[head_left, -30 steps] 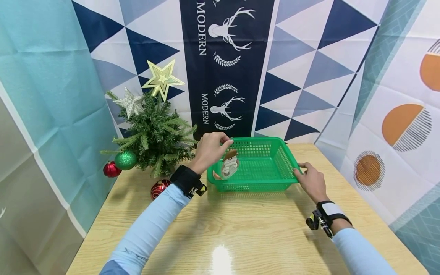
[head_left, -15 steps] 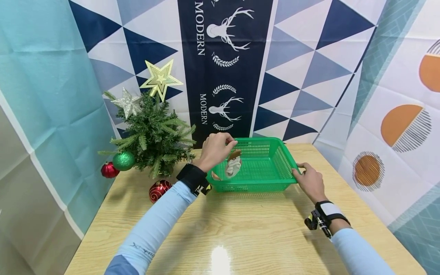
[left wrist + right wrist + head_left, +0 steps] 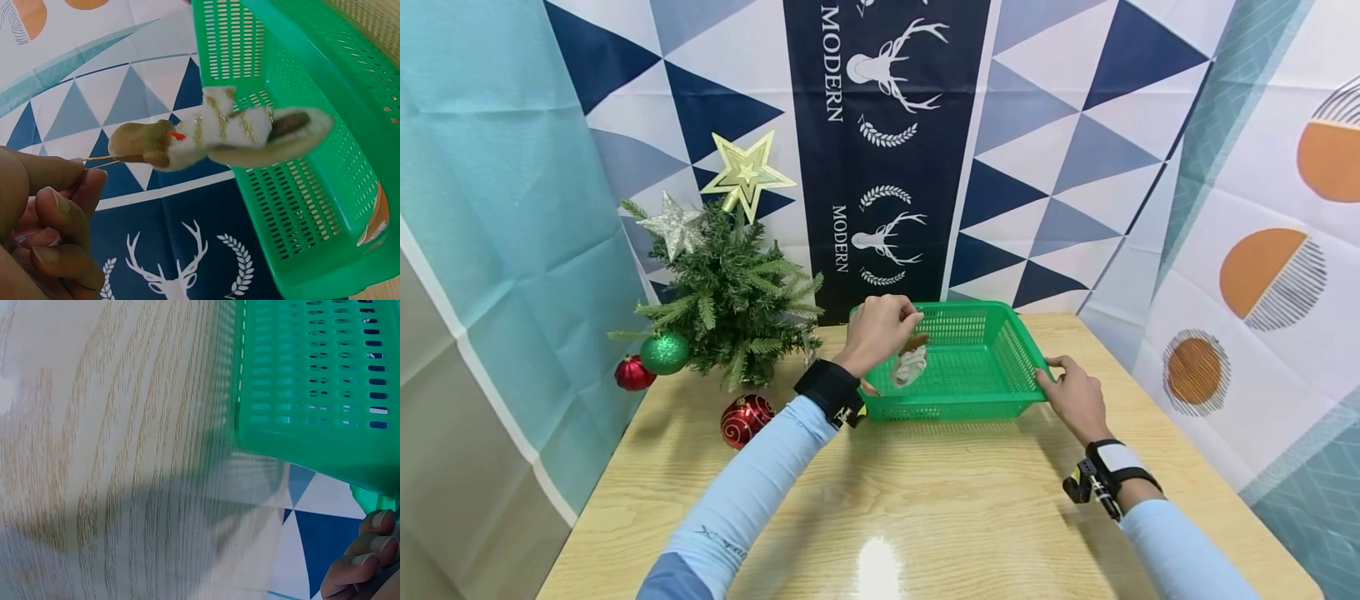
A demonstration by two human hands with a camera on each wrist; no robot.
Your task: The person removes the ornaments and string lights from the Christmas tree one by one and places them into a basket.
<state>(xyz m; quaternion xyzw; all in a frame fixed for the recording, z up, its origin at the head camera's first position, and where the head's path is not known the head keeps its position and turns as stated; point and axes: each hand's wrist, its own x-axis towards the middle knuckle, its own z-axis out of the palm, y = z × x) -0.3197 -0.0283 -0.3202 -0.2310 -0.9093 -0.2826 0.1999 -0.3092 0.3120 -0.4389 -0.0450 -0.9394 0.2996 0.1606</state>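
- counter point(image 3: 850, 517): pale wood grain, glare spot toward the near side; carries all items below.
- left hand point(image 3: 877, 335): at the left end of the green basket point(image 3: 958, 401), above its rim; grip closed in a pinch, thumb and finger on the thin cord loop point(image 3: 100, 161).
- plush ornament point(image 3: 215, 134): hangs by that loop below the left hand, over the left part of the green basket; brown at the cord end, white body with gold bands and a small red mark, beige lower end with a dark patch. cannot tell whether the lower end touches the basket floor.
- right hand point(image 3: 1075, 400): grip curled on the rim of the green basket, at the right side, near corner; fingertips partly cut off in the right wrist view.
- green basket: slotted walls, upright on the counter toward the far side.
- orange-and-white piece point(image 3: 375, 217): inside the green basket, near left corner; identity unclear.
- small tree point(image 3: 737, 296): left of the basket, bearing gold star point(image 3: 747, 173), silver star point(image 3: 673, 225), green ball point(image 3: 664, 353) and red ornament point(image 3: 635, 372).
- red swirl ball point(image 3: 747, 419): on the counter, nearer than the tree, just beside the left sleeve point(image 3: 767, 475).
- patterned cloth point(image 3: 887, 150): far side, white deer heads on a dark band.
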